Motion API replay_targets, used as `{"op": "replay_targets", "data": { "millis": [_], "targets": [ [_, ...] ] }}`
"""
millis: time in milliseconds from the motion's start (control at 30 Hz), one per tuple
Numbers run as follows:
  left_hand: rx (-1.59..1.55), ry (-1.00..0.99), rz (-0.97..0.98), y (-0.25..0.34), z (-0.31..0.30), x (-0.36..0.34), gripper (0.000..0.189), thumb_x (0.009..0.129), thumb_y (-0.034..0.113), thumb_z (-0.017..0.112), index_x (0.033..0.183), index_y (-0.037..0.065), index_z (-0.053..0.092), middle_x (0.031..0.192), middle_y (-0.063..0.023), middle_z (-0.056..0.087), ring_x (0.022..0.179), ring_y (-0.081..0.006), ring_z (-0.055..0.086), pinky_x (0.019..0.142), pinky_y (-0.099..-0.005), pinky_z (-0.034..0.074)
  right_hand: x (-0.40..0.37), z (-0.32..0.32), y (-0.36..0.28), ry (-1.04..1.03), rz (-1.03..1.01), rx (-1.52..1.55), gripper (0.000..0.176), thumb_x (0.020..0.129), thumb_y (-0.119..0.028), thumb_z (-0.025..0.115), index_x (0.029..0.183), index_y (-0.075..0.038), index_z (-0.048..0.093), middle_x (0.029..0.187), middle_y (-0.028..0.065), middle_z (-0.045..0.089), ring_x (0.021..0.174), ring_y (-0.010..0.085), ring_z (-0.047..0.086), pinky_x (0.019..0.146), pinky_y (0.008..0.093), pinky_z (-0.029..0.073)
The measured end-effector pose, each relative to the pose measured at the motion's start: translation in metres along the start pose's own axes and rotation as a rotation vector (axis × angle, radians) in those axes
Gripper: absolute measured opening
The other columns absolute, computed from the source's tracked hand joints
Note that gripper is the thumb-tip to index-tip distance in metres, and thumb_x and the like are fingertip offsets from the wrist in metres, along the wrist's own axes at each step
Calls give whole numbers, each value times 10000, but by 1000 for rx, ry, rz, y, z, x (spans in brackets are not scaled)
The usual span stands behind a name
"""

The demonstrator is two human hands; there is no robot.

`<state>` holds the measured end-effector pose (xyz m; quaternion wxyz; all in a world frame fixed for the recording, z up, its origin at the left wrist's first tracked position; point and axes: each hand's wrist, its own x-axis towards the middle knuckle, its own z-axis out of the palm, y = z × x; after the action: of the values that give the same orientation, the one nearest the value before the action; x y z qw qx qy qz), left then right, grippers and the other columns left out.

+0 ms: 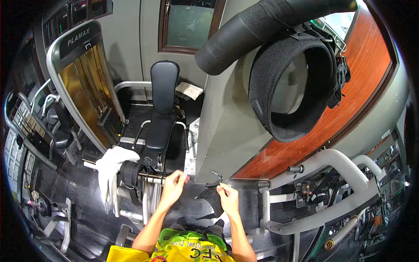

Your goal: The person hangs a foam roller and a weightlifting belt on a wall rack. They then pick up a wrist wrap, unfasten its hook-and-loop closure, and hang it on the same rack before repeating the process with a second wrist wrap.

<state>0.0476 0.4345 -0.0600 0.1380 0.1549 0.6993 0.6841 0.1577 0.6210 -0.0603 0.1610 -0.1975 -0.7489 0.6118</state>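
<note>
The right hand is closed in a pinch on the upper end of a black strap, whose metal hooks stand just above the grip while its dark body hangs below and to the left. The left hand, across from that grip, has its fingers curled together; whether they pinch anything, I cannot tell. Beyond it to the left hang black cuffs and a white towel. This seems a handling step, and moving the strap calls for a firm pinch, hooks clear of the fingers
</note>
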Motion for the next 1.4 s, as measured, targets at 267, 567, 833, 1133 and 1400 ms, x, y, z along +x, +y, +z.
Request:
{"op": "replay_targets", "data": {
  "millis": [267,567,833,1133,1400],
  "targets": [
    [-448,-269,-511,-37,35,-56,605,965,526,335,1163,8,578,1016,-81,625,942,-188,559,837,-326,441,-13,3,-12,-185,-36,160,340,911,-127,587,1211,29,560,1131,80,636,1013,107,555,899,256,430],
    [-672,306,-549,8,61,-43,615,906,426,557,1265,-52,413,1226,-160,533,1140,-229,508,965,-363,408,-30,-4,-25,-372,76,109,770,865,-29,624,1475,-75,157,1230,147,514,1047,152,504,927,292,420],
    [-1019,54,-418,29,33,-23,568,955,515,356,1187,24,523,1107,-148,604,999,-317,605,899,-454,474,-44,-55,-7,-774,207,99,786,868,-108,648,1483,-126,160,1241,119,518,900,107,553,885,278,435],
    [-1248,214,-416,23,16,-16,609,905,599,390,1088,42,559,997,-178,615,982,-309,584,922,-487,442,-57,-112,6,-533,246,244,341,844,-52,632,1164,-31,514,987,101,624,827,164,608,713,307,523],
    [-1351,213,-289,44,23,-13,581,910,583,392,1041,44,567,893,-138,615,851,-291,591,881,-472,459,-47,-104,-13,-680,14,746,652,741,-308,742,1226,28,466,1006,185,606,866,220,593,766,331,469]
  ]
}}
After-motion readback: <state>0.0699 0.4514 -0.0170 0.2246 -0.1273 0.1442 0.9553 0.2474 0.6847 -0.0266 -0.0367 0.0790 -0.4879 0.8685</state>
